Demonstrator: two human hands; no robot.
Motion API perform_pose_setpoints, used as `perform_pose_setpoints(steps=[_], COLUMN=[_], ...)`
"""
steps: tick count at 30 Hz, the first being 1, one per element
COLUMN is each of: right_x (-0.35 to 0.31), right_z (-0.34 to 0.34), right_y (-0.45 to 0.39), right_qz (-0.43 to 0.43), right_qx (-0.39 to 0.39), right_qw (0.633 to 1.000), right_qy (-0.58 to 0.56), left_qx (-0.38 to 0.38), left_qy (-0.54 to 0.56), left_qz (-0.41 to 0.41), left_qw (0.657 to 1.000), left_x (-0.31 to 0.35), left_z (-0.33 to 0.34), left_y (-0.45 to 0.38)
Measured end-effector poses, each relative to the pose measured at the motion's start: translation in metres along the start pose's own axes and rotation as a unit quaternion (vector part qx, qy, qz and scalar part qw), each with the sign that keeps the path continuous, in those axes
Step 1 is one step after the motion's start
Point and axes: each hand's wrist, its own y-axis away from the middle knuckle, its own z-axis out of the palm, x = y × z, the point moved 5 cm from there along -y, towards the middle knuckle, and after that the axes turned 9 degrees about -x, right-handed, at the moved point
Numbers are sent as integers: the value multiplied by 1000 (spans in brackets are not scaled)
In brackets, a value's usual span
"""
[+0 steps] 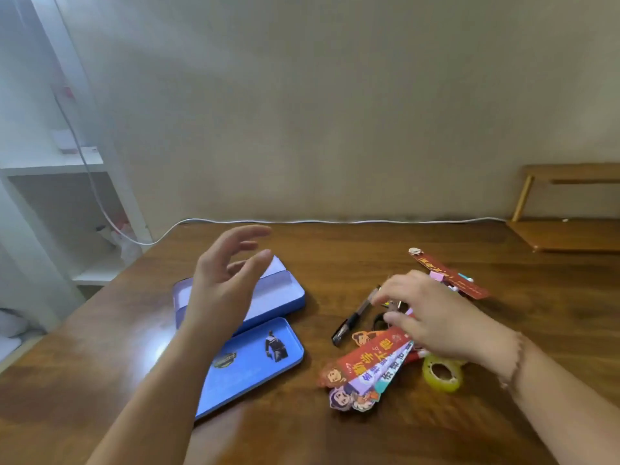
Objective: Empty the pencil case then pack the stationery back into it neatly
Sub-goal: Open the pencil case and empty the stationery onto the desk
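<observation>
A blue tin pencil case [285, 297] lies open and empty on the wooden table, its lid [255, 360] with stickers beside it. My left hand [228, 276] hovers above the case with fingers spread, holding nothing. To the right lies a heap of stationery: a black pen [352, 318], several colourful bookmarks [365, 367], a roll of yellow-green tape [443, 372] and a red bookmark [449, 276] further back. My right hand [432, 317] reaches into the heap, its fingers curled down onto the items; what they grip is hidden.
A white cable [335, 221] runs along the table's back edge by the wall. A wooden stand [567, 209] sits at the back right. White shelving [60, 196] stands off the table's left side.
</observation>
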Motion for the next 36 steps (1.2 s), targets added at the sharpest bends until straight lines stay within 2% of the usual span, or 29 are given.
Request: perform_pose_setpoints(steps=[2, 4, 7, 11, 14, 16, 19, 23, 25, 28, 32, 34, 36], right_x=[34, 47, 47, 48, 52, 53, 55, 68, 71, 77, 75, 78, 78], right_z=[4, 12, 13, 16, 22, 21, 17, 7, 5, 6, -3, -9, -15], right_y=[13, 17, 16, 12, 10, 10, 11, 20, 23, 24, 25, 28, 34], right_qz=[60, 85, 71, 47, 50, 37, 35, 37, 72, 117, 85, 100, 101], right_qx=[-28, -45, -21, -12, -41, -19, 12, 50, 31, 37, 87, 99, 134], right_qw=[997, 995, 997, 998, 998, 998, 999, 993, 988, 984, 980, 967, 924], right_qy=[35, 32, 35, 37, 29, 46, 16, -99, -132, -126, -156, -212, -344], left_qx=[-15, -37, -36, -26, -38, -37, -34, 1, 10, 7, 13, 25, 47], left_qy=[9, 9, -20, -75, -104, -102, -32, 100, 150, 181, 211, 238, 285], left_qz=[-1, -9, 7, 35, 21, -1, -45, -102, -136, -161, -173, -170, -158], left_qw=[1000, 999, 999, 996, 994, 994, 998, 990, 979, 970, 962, 956, 944], left_x=[6, 3, -12, -29, -37, -43, -51, -54, -59, -66, -68, -65, -60], left_z=[37, 72, 99, 99, 101, 102, 102, 94, 90, 88, 91, 93, 97], left_y=[-8, -15, -13, -8, -6, -6, -10, -14, -16, -16, -16, -16, -14])
